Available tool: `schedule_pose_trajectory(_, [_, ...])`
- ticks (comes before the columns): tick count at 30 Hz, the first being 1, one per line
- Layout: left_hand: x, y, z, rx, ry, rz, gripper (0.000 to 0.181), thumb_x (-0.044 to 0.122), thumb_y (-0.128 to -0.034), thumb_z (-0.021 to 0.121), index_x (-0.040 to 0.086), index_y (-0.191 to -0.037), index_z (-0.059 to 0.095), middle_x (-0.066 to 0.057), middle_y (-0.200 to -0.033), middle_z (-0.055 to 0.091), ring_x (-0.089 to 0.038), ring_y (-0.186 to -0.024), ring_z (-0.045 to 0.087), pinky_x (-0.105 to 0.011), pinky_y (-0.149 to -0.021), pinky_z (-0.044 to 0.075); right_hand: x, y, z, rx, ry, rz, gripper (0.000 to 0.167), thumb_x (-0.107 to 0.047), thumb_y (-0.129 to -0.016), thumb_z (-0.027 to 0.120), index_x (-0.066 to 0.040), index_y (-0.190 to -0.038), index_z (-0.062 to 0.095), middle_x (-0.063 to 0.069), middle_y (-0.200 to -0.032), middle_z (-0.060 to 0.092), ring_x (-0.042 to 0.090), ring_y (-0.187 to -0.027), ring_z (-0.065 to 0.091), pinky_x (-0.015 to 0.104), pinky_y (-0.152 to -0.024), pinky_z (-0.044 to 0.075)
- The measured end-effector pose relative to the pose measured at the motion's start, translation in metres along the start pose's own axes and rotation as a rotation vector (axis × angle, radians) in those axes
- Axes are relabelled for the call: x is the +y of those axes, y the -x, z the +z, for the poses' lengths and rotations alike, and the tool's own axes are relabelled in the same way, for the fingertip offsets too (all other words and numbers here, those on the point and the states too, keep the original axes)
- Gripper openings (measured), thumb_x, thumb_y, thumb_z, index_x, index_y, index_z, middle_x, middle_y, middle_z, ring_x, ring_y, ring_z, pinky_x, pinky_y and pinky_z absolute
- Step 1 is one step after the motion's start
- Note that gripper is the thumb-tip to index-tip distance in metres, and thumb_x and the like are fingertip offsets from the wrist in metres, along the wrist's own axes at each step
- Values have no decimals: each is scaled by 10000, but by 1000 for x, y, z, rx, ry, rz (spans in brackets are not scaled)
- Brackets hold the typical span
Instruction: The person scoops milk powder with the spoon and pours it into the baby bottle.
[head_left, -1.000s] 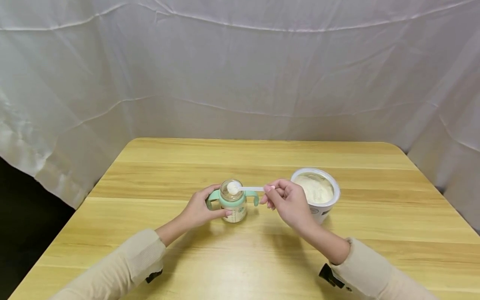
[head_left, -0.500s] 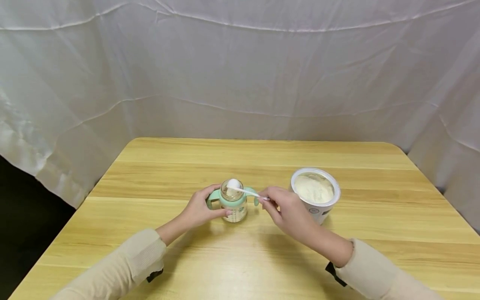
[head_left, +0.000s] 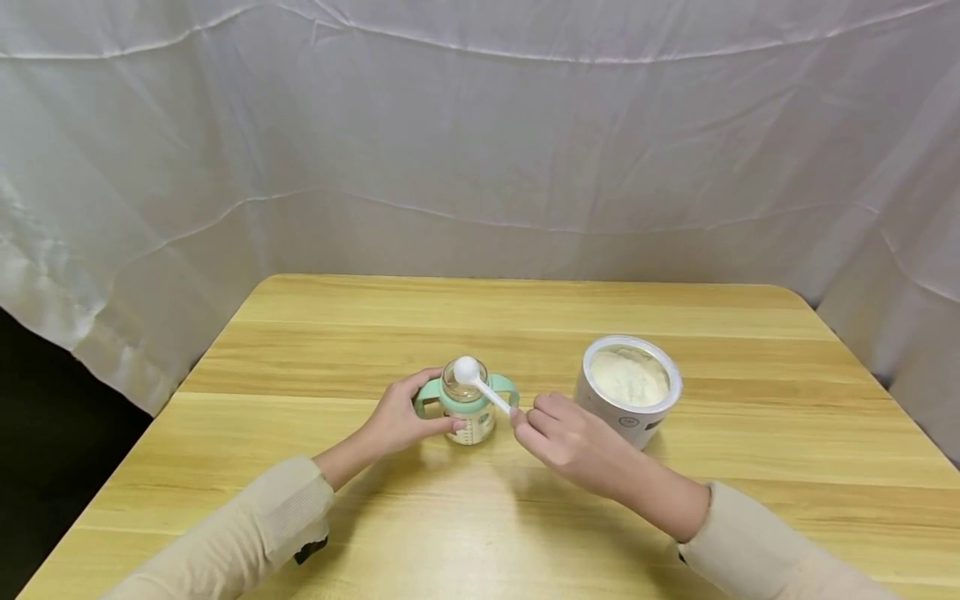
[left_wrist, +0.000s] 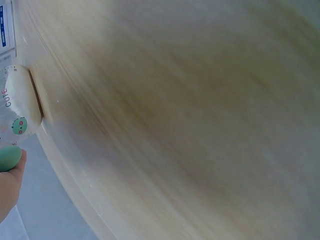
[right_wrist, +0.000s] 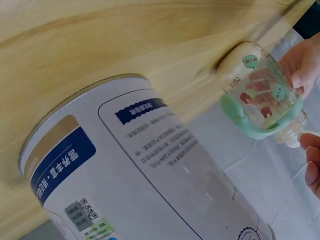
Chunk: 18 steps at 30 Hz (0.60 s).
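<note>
Two hands busy: the left hand (head_left: 397, 419) is wrapped around the green-handled bottle (head_left: 477, 423), upright at the table's centre, same spot as a second ago. Right hand (head_left: 566, 437), around 4 o'clock of it, pinches the white scoop (head_left: 467, 370) by its handle. Big change: the scoop's bowl, over the bottle's mouth, shows smooth white, not heaped powder, and its handle has swung from 3 to about 4 o'clock. The powder tub (head_left: 634, 423) sits at 3 o'clock on the wooden table (head_left: 450, 533).
</note>
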<state>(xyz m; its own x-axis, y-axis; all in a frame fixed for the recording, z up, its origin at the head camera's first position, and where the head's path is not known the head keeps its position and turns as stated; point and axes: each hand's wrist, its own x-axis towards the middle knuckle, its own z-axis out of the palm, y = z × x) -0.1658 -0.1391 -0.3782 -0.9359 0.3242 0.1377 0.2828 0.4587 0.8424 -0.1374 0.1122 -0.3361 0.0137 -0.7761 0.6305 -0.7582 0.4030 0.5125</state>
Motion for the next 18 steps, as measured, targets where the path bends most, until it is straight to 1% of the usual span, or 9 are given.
schedule_pose_trajectory(4, [1, 0, 0, -1, -3, -2, 680, 231, -701, 814, 69, -1293, 522, -86, -1217, 623, -245, -1130, 566, -443, -979, 464, 0, 0, 0, -1, -20, 13, 277, 15, -970, 355, 2, -882, 618, 4, -676, 564, 104, -612, 427, 168, -531, 375])
schedule_pose_trajectory(7, [1, 0, 0, -3, -2, -6, 682, 234, -704, 811, 67, -1297, 518, -90, -1220, 620, -249, -1131, 564, -443, -976, 465, -1, 0, 0, 7, -98, 78, 282, -6, -980, 346, 1, -881, 611, 5, -670, 569, 105, -614, 439, 165, -535, 388])
schedule_pose_trajectory(9, [1, 1, 0, -7, 2, -9, 684, 237, -706, 810, 70, -1300, 516, -89, -1224, 618, -249, -1132, 562, -443, -972, 466, -2, 0, 1, 21, -179, 151, 278, -52, -994, 349, -2, -885, 599, 2, -662, 568, 98, -606, 445, 144, -527, 390])
schedule_pose_trajectory(12, [1, 1, 0, -7, 4, -13, 688, 242, -705, 811, 75, -1302, 514, -85, -1229, 615, -247, -1134, 559, -442, -965, 468, -4, 1, 2, 44, -339, 294, 291, -150, -1005, 365, -12, -871, 584, 2, -656, 568, 74, -587, 438, 95, -502, 373])
schedule_pose_trajectory(14, [1, 0, 0, -9, 10, -16, 685, 238, -705, 811, 79, -1302, 515, -81, -1225, 618, -242, -1129, 563, -434, -965, 472, -4, 1, 3, 59, -419, 377, 314, -205, -1003, 374, -12, -871, 584, 8, -675, 581, 55, -582, 442, 66, -495, 371])
schedule_pose_trajectory(16, [0, 0, 0, -9, 16, -17, 682, 232, -703, 812, 79, -1298, 517, -81, -1214, 623, -237, -1118, 571, -424, -961, 478, -4, 0, 3, 78, -492, 446, 316, -215, -994, 395, -8, -866, 595, 20, -698, 596, 44, -585, 459, 54, -500, 381])
schedule_pose_trajectory(18, [0, 0, 0, -10, 23, -21, 675, 222, -703, 813, 81, -1295, 520, -81, -1204, 628, -232, -1107, 578, -414, -959, 483, -3, -1, 2, 93, -537, 500, 260, -183, -980, 444, -13, -862, 601, 21, -709, 609, 31, -586, 475, 50, -501, 387])
